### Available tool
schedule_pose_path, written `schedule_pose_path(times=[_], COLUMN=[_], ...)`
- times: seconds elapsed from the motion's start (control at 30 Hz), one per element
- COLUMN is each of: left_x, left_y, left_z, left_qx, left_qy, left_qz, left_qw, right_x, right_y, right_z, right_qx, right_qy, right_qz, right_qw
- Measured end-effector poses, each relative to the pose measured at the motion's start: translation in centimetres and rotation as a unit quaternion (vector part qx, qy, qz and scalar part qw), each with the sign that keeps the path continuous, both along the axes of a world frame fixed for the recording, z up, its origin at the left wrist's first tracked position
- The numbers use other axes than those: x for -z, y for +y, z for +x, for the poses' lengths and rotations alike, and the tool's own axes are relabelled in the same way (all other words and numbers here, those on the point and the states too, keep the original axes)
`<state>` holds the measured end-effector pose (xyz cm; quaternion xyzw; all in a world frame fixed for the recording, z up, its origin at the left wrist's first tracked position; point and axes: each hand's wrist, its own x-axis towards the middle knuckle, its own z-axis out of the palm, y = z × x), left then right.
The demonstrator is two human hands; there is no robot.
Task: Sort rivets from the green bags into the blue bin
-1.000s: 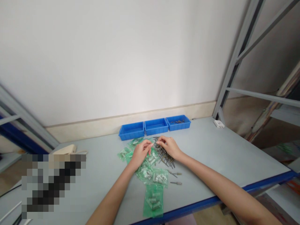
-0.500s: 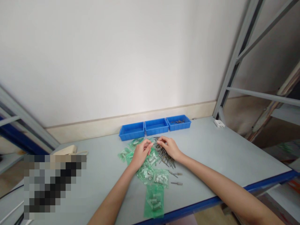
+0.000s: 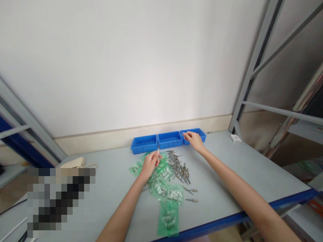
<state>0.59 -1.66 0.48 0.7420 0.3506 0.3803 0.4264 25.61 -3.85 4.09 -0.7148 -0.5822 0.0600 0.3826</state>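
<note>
My right hand [image 3: 193, 140] is over the right blue bin [image 3: 204, 136], its fingertips pinched at the bin's left side; what they hold is too small to make out. Close to the green bags, my left hand [image 3: 151, 164] has its thumb and fingers pressed together, with a tiny pale bit at the tips that I cannot name. Between and below the hands lies a loose pile of metal blind rivets [image 3: 178, 167]. Green plastic bags [image 3: 161, 188] with silvery pieces in them overlap beside the pile, partly covered by my left hand.
The middle bin [image 3: 170, 144] and left bin [image 3: 144, 149] stand in line along the wall. One green bag [image 3: 168, 219] lies at the table's blue front edge. Single rivets [image 3: 191, 200] lie apart from the pile. A white block [image 3: 235, 138] sits near the right frame post.
My right hand has moved from the rivet pile up and right to the right bin, uncovering the pile. My left hand has stayed by the bags, still pinched.
</note>
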Motion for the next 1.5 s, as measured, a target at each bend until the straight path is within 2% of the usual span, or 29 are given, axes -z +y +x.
schedule_pose_path(times=[0.07, 0.13, 0.2, 0.27, 0.4, 0.5, 0.6, 0.7, 0.87, 0.97, 1.03, 1.17, 1.5], left_x=[0.3, 0.4, 0.5, 0.5, 0.4, 0.4, 0.3, 0.3, 0.1, -0.3, -0.5, -0.7, -0.4], left_y=[0.7, 1.1, 1.2, 1.1, 0.7, 0.5, 0.4, 0.4, 0.1, -0.7, -1.2, -1.6, -1.3], left_z=[-0.4, -0.6, -0.7, -0.6, -0.3, -0.3, -0.4, -0.4, -0.2, -0.1, 0.0, 0.2, 0.7], left_qx=[-0.01, -0.013, -0.013, -0.012, -0.006, 0.006, 0.009, 0.008, 0.011, 0.026, 0.051, 0.078, 0.058], left_qy=[-0.003, -0.005, -0.009, -0.009, 0.002, 0.013, 0.017, 0.023, 0.044, 0.064, 0.084, 0.107, 0.044], left_qz=[0.0, 0.0, -0.001, -0.001, 0.0, -0.002, -0.003, 0.006, 0.036, 0.059, 0.07, 0.074, 0.012], left_qw=[1.0, 1.0, 1.0, 1.0, 1.0, 1.0, 1.0, 1.0, 0.998, 0.996, 0.993, 0.988, 0.997], right_x=[-0.9, -1.5, -1.5, -1.1, 1.1, 3.0, 4.3, 4.6, 2.8, 1.7, 1.6, 2.4, 3.8], right_y=[1.2, 1.8, 1.8, 1.4, 0.3, -0.2, -0.3, -0.4, -1.7, -3.2, -4.2, -5.3, -5.0], right_z=[2.4, 4.2, 4.8, 4.0, 0.0, -2.8, -3.9, -3.9, -4.1, -5.2, -6.0, -7.2, -7.5], right_qx=[0.093, 0.125, 0.132, 0.1, -0.071, -0.109, -0.09, -0.074, -0.071, -0.109, -0.131, -0.14, -0.146], right_qy=[-0.075, -0.128, -0.17, -0.197, -0.212, -0.24, -0.212, -0.176, -0.103, -0.059, -0.053, -0.052, -0.005], right_qz=[-0.044, -0.076, -0.083, -0.075, -0.074, -0.082, -0.076, -0.062, -0.045, -0.017, -0.001, 0.006, 0.05], right_qw=[0.992, 0.981, 0.973, 0.973, 0.972, 0.961, 0.97, 0.98, 0.991, 0.992, 0.99, 0.989, 0.988])
